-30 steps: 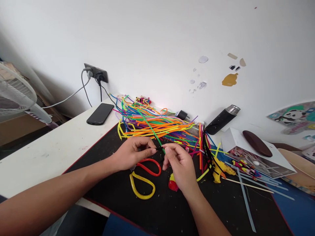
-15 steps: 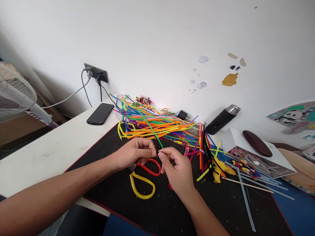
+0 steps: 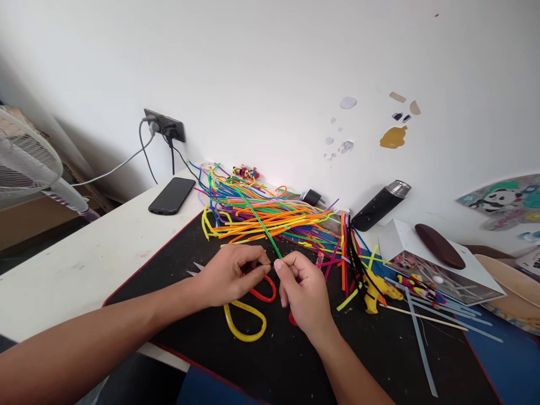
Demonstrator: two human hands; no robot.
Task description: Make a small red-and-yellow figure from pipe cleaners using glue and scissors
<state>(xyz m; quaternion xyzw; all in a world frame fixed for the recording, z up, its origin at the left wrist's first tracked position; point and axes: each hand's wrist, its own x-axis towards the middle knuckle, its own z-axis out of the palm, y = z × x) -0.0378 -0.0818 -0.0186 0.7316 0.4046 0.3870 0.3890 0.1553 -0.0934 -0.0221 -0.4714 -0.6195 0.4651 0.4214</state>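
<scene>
My left hand (image 3: 230,275) and my right hand (image 3: 301,289) meet over the black mat (image 3: 169,270), fingers pinched together. Between them runs a long green pipe cleaner (image 3: 258,219), which rises back toward the colourful pile of pipe cleaners (image 3: 261,211). Both hands pinch its near end; a small dark piece seems to sit at the pinch, too small to make out. Scissors with a red and a yellow handle (image 3: 247,315) lie under my hands, blade tips poking out left of my left hand. A small red thing (image 3: 292,319) peeks from under my right wrist.
A black phone (image 3: 171,195) lies at the back left near a wall socket with cables (image 3: 164,125). A yellow glue gun (image 3: 375,289), glue sticks (image 3: 422,349), a black flask (image 3: 379,205), a box (image 3: 439,270) and a fan (image 3: 25,163) surround the mat.
Both hands have dropped slightly toward me and closed tighter together on the green pipe cleaner's end. The scissor blade tips now show left of my left hand.
</scene>
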